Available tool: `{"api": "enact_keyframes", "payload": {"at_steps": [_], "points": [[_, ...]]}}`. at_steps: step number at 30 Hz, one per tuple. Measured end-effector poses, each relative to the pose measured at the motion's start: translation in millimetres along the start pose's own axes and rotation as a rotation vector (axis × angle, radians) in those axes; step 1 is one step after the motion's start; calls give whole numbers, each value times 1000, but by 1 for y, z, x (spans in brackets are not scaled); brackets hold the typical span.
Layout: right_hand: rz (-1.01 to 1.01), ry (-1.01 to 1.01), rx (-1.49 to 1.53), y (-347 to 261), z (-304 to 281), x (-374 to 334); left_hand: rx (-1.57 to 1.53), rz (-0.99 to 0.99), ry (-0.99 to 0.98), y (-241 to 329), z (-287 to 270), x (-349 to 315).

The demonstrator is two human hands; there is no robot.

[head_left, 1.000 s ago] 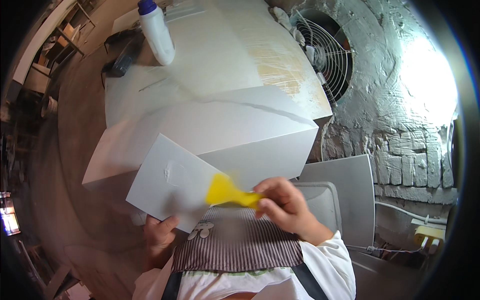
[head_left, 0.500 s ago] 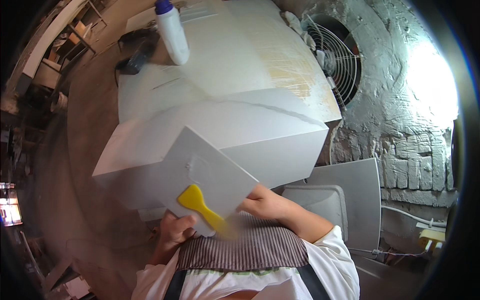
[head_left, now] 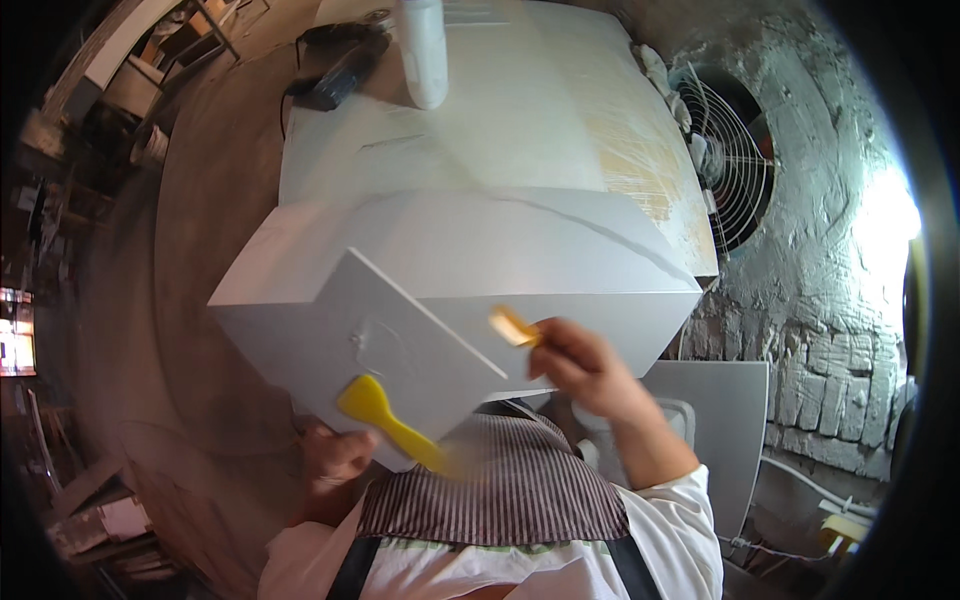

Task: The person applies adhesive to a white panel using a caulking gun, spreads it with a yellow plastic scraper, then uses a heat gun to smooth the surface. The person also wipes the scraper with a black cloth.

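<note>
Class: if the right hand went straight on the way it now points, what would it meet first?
Probably the veined white piece, with the tool in the right hand leading; depth is unclear, so it might pass above.

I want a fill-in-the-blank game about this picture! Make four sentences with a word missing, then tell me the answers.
1. The hand gripping the flat board is the person's ____ one.
2. The scraper beside that hand is coloured ____.
3. The pattern on the apron is made of ____.
4. The bottle on the worktop is coloured ____.

Missing words: left; yellow; stripes; white.
</note>
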State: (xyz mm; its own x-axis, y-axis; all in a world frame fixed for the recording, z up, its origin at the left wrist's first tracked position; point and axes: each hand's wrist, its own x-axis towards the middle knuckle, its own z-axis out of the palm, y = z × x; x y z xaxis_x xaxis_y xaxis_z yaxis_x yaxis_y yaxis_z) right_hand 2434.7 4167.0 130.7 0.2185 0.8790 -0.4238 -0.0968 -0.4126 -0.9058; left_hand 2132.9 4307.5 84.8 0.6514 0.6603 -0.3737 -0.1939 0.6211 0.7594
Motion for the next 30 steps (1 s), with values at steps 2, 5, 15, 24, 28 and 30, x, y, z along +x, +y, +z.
{"api": "enact_keyframes", "payload": {"at_steps": [2,5,15,24,28,30], "points": [[-321,190,-258,1,-17,-5,-25,169,38,-1,-11,-3],[-300,189,-647,-27,-30,-6,-54,252,61,-2,-26,-1],[-474,180,-985,-41,-18,26,-129,225,-3,-5,-33,-1],[-425,225,-997,-38,-42,23,-84,218,15,-8,-38,-6],[-366,275,-1000,-33,-67,5,-18,281,24,-15,-61,-9],[-314,314,-1015,-32,-81,-6,-9,326,71,-14,-66,-12]]}}
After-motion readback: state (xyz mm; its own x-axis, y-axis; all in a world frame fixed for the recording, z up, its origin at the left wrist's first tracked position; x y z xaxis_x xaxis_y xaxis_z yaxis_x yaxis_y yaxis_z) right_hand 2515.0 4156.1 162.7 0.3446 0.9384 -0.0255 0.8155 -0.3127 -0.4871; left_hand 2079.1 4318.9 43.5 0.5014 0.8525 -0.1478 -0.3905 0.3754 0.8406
